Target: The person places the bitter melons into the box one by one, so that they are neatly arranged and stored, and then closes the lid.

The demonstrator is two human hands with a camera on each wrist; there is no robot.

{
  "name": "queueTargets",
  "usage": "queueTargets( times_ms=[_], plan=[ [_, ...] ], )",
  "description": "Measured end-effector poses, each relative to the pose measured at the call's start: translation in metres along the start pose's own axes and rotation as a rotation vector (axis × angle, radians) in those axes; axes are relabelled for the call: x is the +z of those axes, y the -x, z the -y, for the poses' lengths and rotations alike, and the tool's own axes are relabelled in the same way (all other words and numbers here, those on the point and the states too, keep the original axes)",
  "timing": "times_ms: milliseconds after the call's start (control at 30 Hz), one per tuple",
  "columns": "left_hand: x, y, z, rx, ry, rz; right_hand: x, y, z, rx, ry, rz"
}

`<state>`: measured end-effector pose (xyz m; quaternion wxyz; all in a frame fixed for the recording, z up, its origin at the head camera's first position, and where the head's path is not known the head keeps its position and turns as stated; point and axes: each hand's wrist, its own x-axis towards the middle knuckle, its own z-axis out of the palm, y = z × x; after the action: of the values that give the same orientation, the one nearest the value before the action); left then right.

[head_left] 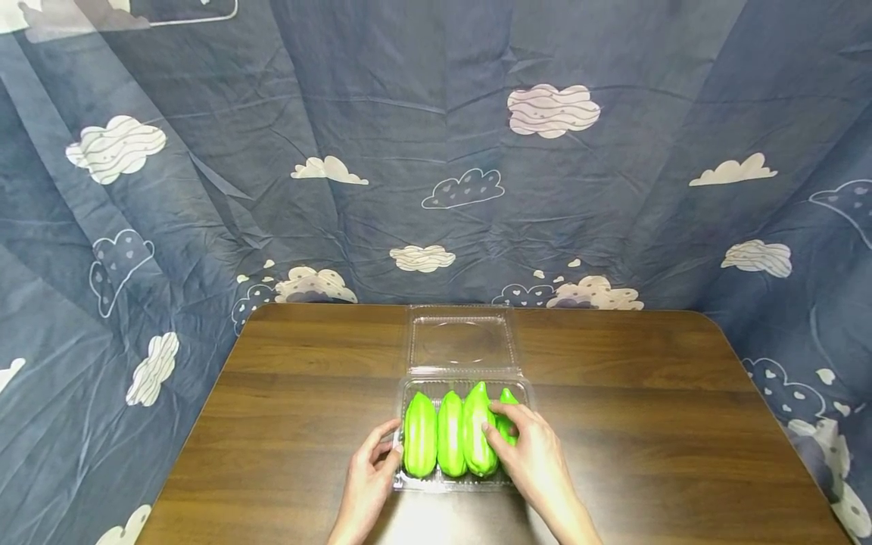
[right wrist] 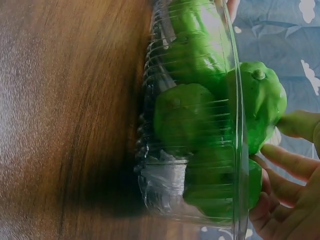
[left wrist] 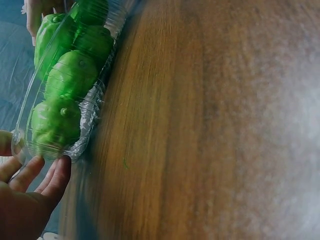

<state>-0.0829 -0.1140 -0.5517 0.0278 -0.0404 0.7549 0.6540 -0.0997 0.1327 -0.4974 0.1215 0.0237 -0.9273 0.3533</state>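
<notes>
A clear plastic clamshell container stands on the table, its lid folded back away from me. Inside, several bright green, ribbed fruits with pointed ends, such as the leftmost green fruit, lie side by side. One raised green fruit sits higher than its neighbours, above the rim. My right hand holds that raised fruit with thumb and fingertips. Partly behind this hand is the rightmost green fruit. At the container's left end, my left hand grips the rim and end wall.
The brown wood table spreads out on both sides of the container. Behind it hangs a dark blue curtain with a cloud pattern, which also runs down the left and right sides.
</notes>
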Motion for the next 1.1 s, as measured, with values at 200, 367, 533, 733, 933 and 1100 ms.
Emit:
queueTargets(
  times_ms=[200, 367, 533, 733, 933, 1100],
  plan=[
    [-0.0001, 0.0003, 0.0000, 0.011, -0.003, -0.004, 0.0006, 0.0009, 0.0004, 0.035, 0.005, 0.003],
    [0.0013, 0.0003, 0.0014, 0.025, 0.016, -0.015, 0.0008, 0.0021, 0.0002, 0.056, 0.019, -0.011],
    [0.0017, 0.0001, 0.0028, 0.049, 0.020, -0.018, 0.0000, 0.0028, -0.0002, 0.072, 0.013, -0.024],
    [0.0022, -0.0003, 0.0013, 0.025, 0.016, -0.024, -0.0023, 0.0042, 0.0006, 0.085, -0.025, -0.031],
    [0.0019, 0.0007, 0.0008, 0.027, 0.021, -0.019, -0.0037, 0.0061, 0.0000, 0.080, -0.040, -0.035],
    [0.0025, 0.0012, 0.0019, 0.025, 0.013, -0.023, -0.0049, 0.0082, -0.0019, 0.074, -0.077, -0.042]
  ],
)
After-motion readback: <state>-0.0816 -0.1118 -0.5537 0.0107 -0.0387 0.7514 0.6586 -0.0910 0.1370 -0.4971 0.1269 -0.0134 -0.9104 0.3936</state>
